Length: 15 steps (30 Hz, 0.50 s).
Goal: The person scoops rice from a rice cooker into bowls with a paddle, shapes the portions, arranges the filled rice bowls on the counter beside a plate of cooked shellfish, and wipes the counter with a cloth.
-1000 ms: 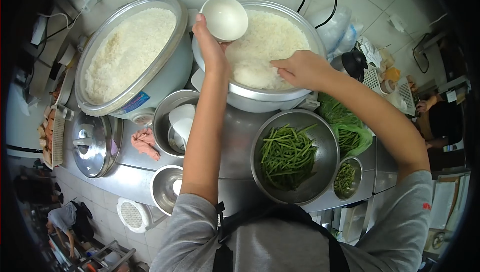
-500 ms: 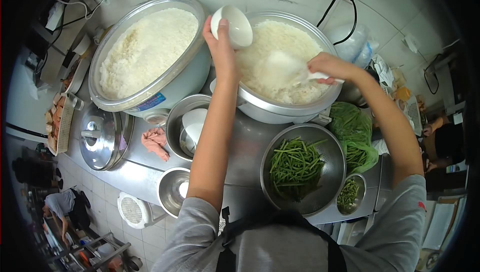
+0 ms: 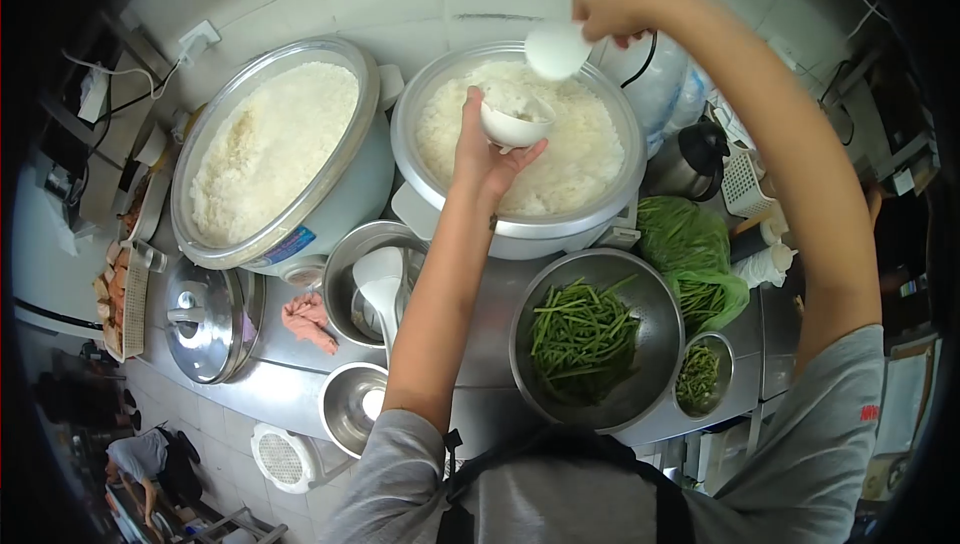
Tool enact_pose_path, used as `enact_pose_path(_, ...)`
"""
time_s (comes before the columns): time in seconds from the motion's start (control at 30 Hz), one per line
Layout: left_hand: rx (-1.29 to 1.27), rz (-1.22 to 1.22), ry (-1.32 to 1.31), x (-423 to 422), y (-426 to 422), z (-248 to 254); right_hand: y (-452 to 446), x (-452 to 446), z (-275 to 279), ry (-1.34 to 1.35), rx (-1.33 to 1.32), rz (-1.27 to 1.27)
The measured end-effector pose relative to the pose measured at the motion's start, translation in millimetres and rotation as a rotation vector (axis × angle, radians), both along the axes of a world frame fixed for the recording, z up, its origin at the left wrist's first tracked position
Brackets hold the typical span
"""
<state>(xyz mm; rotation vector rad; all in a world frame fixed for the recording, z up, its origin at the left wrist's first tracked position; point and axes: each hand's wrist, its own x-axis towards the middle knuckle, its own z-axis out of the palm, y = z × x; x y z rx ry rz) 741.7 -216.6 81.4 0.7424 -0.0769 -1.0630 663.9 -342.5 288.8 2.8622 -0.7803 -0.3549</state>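
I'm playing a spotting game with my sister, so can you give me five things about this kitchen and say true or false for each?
1. The left hand holds a small white bowl. True.
2. The right hand holds scissors. False: it holds a white paddle.
3. There is rice in both big pots. True.
4. The pink cloth lies on the rice. False: it lies on the metal counter.
5. The cut green beans are in a large metal bowl. True.
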Motion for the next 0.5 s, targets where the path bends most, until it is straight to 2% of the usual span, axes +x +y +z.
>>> enact_pose_path(0.03, 0.017, 0.026, 0.018, 1.5, 2.8, 1.1, -3.3, -8.0, 9.3, -0.096, 0.003, 0.029)
enact_pose_path(0.13, 0.005, 0.067, -0.16, 3.3, 7.5, 2.6, 4.8, -31.2, 21.0, -0.209, 0.241, 0.085)
enact_pose_path(0.33, -0.115, 0.0, -0.061, 4.6, 5.8, -6.1, -1.8, -49.1, -74.9, -0.387, 0.303, 0.324)
enact_pose_path(0.43, -0.037, 0.006, -0.162, 5.2, 5.3, -6.3, -5.9, -56.5, -88.3, -0.391, 0.34, 0.312)
enact_pose_path(0.5, -0.012, 0.016, -0.162, 1.9, 6.8, -2.3, -13.1, -60.7, -77.7, -0.329, 0.427, 0.289)
